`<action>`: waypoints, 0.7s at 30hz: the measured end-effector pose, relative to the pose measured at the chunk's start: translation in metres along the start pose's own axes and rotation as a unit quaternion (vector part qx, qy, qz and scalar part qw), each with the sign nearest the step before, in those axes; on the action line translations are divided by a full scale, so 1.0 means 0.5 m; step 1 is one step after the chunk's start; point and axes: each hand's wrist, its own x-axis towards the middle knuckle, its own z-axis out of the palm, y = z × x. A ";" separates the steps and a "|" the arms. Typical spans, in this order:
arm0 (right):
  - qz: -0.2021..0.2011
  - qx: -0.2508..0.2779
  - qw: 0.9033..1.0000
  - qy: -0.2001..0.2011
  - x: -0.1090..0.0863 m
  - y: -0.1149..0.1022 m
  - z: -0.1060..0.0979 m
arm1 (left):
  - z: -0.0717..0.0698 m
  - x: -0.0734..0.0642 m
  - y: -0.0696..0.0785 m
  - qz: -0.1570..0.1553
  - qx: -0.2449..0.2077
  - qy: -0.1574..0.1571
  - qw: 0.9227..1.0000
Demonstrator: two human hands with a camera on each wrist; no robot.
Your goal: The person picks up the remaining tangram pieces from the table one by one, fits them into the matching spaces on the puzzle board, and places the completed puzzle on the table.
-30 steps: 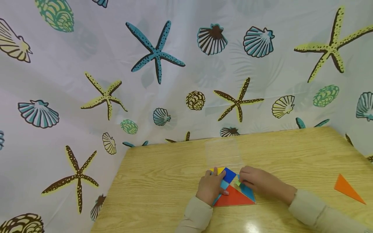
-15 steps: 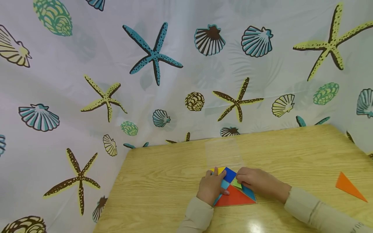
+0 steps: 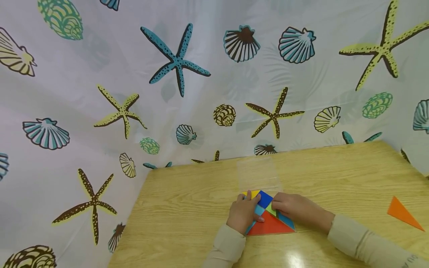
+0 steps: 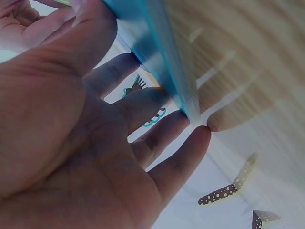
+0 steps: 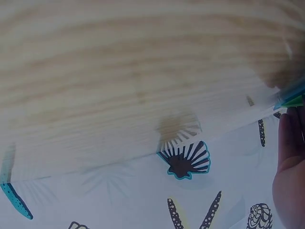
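Fingers of the right hand (image 3: 295, 208) pinch a half-hidden green piece (image 3: 271, 210), left hand (image 3: 242, 215) splayed.

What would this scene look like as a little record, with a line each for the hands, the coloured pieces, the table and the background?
Left hand: spread fingers rest on the board
Right hand: grips the green piece at the board
Other colours at board: red triangle, dark blue piece, yellow piece, partly covered
Off the board: orange triangle, lying apart to the right
Table: wood-grained tabletop, with a see-through sheet beyond the board
Background: pale cloth printed with starfish and shells
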 end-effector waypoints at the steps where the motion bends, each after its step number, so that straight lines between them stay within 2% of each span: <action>1: -0.002 -0.002 1.000 0.000 0.000 -0.002 0.001 | 0.000 -0.001 0.000 0.001 0.000 0.002 1.000; 8: 0.019 0.004 1.000 -0.007 0.000 -0.007 0.003 | -0.001 -0.008 0.003 -0.003 0.005 0.004 1.000; 14: 0.019 0.009 1.000 -0.021 -0.007 -0.010 0.004 | 0.006 -0.014 0.006 -0.006 0.006 0.002 1.000; 21: 0.029 0.016 0.999 -0.025 -0.024 -0.017 0.001 | 0.015 -0.011 0.023 -0.006 0.010 0.018 1.000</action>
